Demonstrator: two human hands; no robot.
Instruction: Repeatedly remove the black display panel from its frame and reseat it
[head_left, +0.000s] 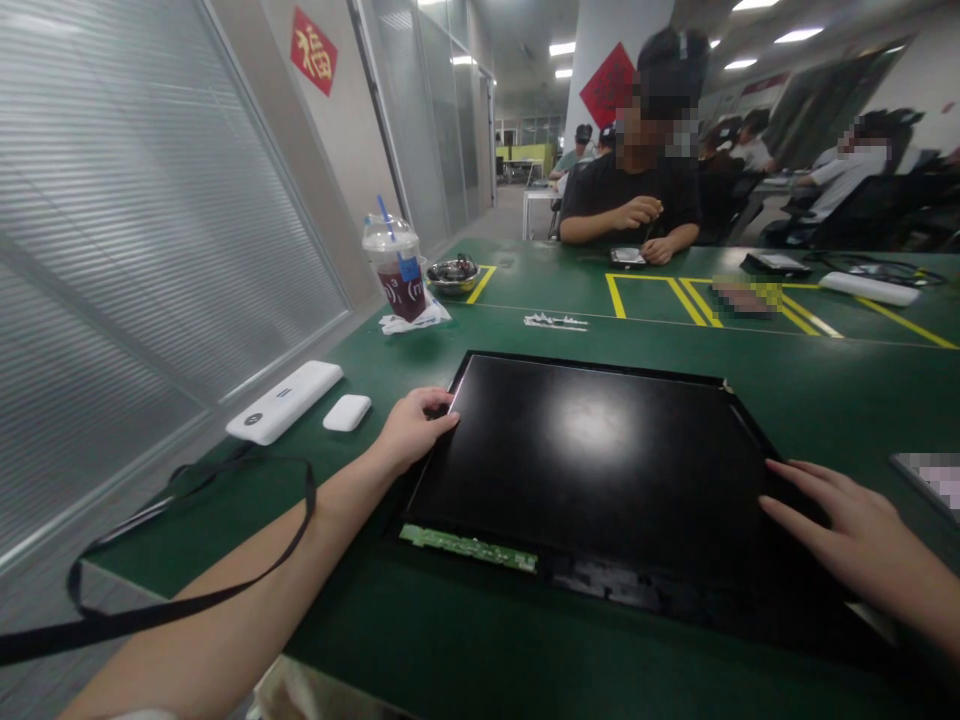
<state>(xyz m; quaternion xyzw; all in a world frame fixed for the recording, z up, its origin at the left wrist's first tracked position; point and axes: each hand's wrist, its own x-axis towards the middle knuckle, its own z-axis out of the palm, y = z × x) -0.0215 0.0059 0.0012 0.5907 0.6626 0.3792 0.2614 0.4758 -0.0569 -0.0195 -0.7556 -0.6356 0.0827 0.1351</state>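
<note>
A large flat black screen panel (600, 450) lies face up on the green table, with a bright glare near its middle. Along its near left edge shows a green circuit board strip (469, 547). My left hand (420, 425) rests at the panel's left edge, thumb on the rim and fingers curled around the side, gripping it. On the right side, my right hand (840, 510) has its fingers apart, with the fingertips touching or just over the panel's right edge.
Left on the table (360, 370) are a white power bank (285, 402), a white case (347, 412) and a drink cup (399, 270) on tissue. A black strap (225, 595) crosses my left forearm. Beyond are a bowl (454, 275), yellow tape lines and a seated person (630, 190).
</note>
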